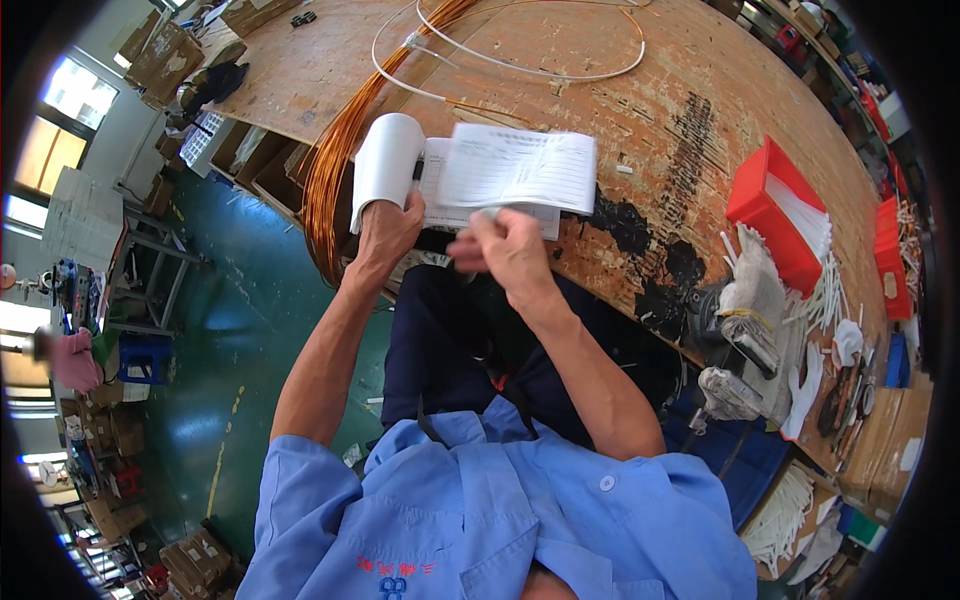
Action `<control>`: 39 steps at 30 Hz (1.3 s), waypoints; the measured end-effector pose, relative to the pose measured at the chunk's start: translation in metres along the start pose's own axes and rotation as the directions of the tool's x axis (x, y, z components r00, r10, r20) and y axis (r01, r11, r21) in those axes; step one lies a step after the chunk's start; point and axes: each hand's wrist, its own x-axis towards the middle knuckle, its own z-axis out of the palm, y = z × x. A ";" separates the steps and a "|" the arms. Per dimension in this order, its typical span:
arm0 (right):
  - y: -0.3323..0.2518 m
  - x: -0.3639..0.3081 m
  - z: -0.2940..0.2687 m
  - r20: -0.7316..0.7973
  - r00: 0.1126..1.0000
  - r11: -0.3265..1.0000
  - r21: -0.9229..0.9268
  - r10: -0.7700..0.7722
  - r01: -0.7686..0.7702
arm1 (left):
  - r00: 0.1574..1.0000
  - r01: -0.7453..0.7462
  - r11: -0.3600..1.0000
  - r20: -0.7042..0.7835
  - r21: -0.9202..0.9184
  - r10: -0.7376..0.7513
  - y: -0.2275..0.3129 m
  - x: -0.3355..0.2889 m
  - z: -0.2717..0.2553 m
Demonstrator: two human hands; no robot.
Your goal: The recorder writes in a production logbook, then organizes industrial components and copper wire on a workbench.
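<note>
A lined paper notepad [518,172] lies open at the near edge of the wooden table, with its used pages [388,152] curled over on the left. My left hand [390,228] grips the curled pages from below. Beside its fingers is a dark pen [417,172]; whether they hold it is unclear. A loose sheet on the right side is lifted and smeared by motion. At that sheet's lower edge is my right hand [508,250], its fingers bent and blurred. Whether it pinches the paper cannot be made out.
A bundle of orange wire [335,175] hangs over the table's left edge, and white-sleeved loops [560,76] lie behind the notepad. To the right stand a red bin [770,215] of white tubes, pale gloves [755,285] and hand tools [850,400].
</note>
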 end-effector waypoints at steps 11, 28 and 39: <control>-0.031 -0.024 -0.061 -0.343 0.841 0.896 -0.309 -0.417 0.318 | 0.851 -0.487 0.756 0.433 0.437 0.297 0.032 0.006 -0.023; -0.005 -0.005 -0.062 0.165 0.715 0.043 -0.964 -0.679 0.263 | 0.893 0.388 0.619 0.112 -0.682 -0.436 0.011 -0.018 0.014; -0.025 0.062 -0.059 0.169 0.668 0.104 -0.931 -0.725 0.349 | 0.845 0.261 -0.056 0.256 -0.964 -0.469 -0.016 -0.042 0.012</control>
